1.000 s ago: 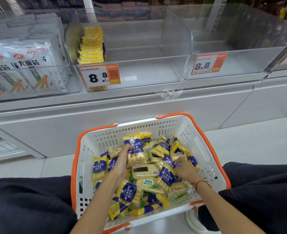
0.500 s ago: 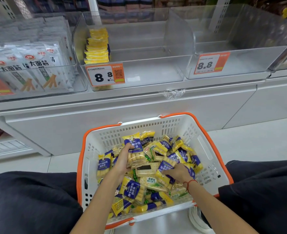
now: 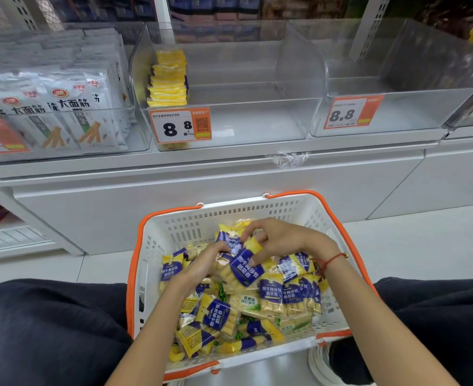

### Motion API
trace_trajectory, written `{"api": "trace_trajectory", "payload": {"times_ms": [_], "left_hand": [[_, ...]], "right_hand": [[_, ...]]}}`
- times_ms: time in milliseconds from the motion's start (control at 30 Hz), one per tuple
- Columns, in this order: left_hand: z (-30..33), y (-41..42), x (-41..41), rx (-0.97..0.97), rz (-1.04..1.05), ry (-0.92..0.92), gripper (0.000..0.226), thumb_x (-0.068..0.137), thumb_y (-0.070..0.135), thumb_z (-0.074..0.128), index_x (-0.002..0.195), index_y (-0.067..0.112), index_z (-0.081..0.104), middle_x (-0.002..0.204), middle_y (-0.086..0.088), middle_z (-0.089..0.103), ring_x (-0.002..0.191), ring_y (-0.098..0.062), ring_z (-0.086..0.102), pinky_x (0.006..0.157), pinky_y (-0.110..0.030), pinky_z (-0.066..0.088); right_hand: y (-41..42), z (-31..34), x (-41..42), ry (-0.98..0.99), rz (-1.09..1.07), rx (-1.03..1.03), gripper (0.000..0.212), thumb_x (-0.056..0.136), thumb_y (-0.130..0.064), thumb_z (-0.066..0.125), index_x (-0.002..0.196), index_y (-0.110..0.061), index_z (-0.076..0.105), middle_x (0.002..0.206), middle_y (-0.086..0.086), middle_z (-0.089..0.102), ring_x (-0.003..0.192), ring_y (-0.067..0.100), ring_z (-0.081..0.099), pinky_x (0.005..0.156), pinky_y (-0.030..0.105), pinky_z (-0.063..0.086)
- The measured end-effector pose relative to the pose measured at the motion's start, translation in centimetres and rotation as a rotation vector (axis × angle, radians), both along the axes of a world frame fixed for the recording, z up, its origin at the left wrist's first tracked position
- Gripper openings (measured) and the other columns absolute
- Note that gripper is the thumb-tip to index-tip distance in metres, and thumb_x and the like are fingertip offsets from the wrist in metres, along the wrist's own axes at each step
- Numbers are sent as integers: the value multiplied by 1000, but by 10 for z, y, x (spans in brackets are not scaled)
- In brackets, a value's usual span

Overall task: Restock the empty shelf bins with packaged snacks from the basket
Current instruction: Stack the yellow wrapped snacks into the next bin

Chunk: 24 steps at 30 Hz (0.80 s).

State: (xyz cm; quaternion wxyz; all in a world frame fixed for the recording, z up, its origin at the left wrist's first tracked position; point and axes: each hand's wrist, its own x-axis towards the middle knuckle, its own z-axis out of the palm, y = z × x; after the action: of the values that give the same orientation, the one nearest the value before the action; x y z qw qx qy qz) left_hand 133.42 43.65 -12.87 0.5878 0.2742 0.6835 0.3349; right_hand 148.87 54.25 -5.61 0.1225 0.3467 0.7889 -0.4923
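Note:
A white basket with an orange rim [image 3: 157,246] sits on the floor between my knees, heaped with yellow and blue snack packs [image 3: 271,295]. My left hand [image 3: 202,267] grips a bundle of these packs from the left. My right hand [image 3: 278,239] has come across and pinches a yellow and blue pack [image 3: 245,267] against that bundle. Above, the middle clear shelf bin [image 3: 257,126] holds only a short row of yellow packs [image 3: 168,82] at its left side. The right clear bin [image 3: 397,118] holds nothing.
The left bin [image 3: 62,112] is full of white snack bags. Orange price tags [image 3: 180,124] marked 8.8 hang on the bin fronts. A crumpled clear wrapper [image 3: 288,158] lies on the white shelf ledge. My dark trouser legs [image 3: 48,330] flank the basket.
My right hand has risen from the right side of the heap and moved left with a pack to meet my left hand. The left hand's bundle has lifted slightly.

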Motion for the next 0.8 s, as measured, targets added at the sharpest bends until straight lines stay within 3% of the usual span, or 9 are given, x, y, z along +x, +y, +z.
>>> {"api": "trace_trajectory", "payload": {"times_ms": [100, 200, 267, 367, 467, 533, 633, 733, 800], "left_hand": [[-2, -1, 8, 34, 8, -79, 23, 88, 43, 42, 89, 23, 53, 89, -2, 63, 85, -20, 55, 89, -42, 40], [4, 3, 13, 91, 192, -208, 25, 98, 30, 36, 94, 15, 56, 73, -2, 66, 64, -16, 61, 69, -30, 47], [7, 7, 15, 144, 241, -271, 42, 101, 41, 32, 109, 13, 62, 89, -8, 72, 75, -18, 67, 69, -30, 52], [15, 10, 19, 201, 293, -286, 57, 95, 60, 30, 122, 19, 60, 112, -7, 71, 103, -21, 66, 91, -39, 50], [24, 13, 26, 272, 289, -267, 70, 83, 74, 35, 144, 40, 33, 151, 3, 37, 136, -18, 40, 112, -49, 33], [33, 17, 28, 341, 312, -236, 57, 85, 70, 35, 136, 44, 40, 150, 5, 37, 136, -15, 37, 114, -49, 29], [50, 25, 24, 385, 308, -236, 39, 93, 59, 39, 113, 35, 62, 121, -3, 66, 113, -16, 60, 108, -45, 38], [77, 32, 19, 434, 213, -132, 47, 86, 59, 40, 115, 30, 62, 121, -5, 65, 115, -19, 59, 106, -43, 40], [94, 41, 13, 464, 184, -63, 41, 89, 53, 39, 109, 27, 63, 113, -5, 68, 105, -15, 64, 98, -38, 45]], "right_hand": [[-3, -7, -4, 115, -192, 72, 54, 70, -14, 83, 112, -22, 50, 98, 2, 59, 86, 15, 57, 68, 23, 49], [-9, -19, -9, 284, -340, 117, 60, 69, -12, 84, 118, -23, 52, 95, -2, 63, 93, 18, 62, 78, 30, 52], [-16, -24, -16, 398, -442, 192, 58, 69, -18, 84, 119, -27, 55, 103, -6, 65, 99, 13, 59, 79, 26, 48], [-29, -27, -27, 454, -695, 319, 65, 70, -37, 82, 126, -25, 51, 117, -11, 57, 107, 6, 52, 87, 26, 45], [-35, -19, -32, 372, -853, 280, 84, 71, -57, 73, 138, -20, 40, 135, -4, 46, 124, 14, 44, 101, 34, 42], [-33, -11, -34, 301, -790, 204, 78, 78, -63, 62, 137, -16, 44, 138, 1, 46, 126, 19, 46, 103, 35, 41], [-26, 5, -42, 316, -631, 178, 51, 91, -60, 42, 108, -16, 62, 113, 8, 65, 102, 19, 61, 91, 33, 48], [-18, 33, -46, 302, -544, 164, 60, 95, -60, 25, 125, -16, 51, 118, 5, 59, 105, 18, 54, 88, 31, 39], [-6, 51, -48, 272, -495, 177, 62, 96, -60, 20, 135, -17, 44, 129, 5, 55, 115, 20, 51, 88, 29, 35]]}}
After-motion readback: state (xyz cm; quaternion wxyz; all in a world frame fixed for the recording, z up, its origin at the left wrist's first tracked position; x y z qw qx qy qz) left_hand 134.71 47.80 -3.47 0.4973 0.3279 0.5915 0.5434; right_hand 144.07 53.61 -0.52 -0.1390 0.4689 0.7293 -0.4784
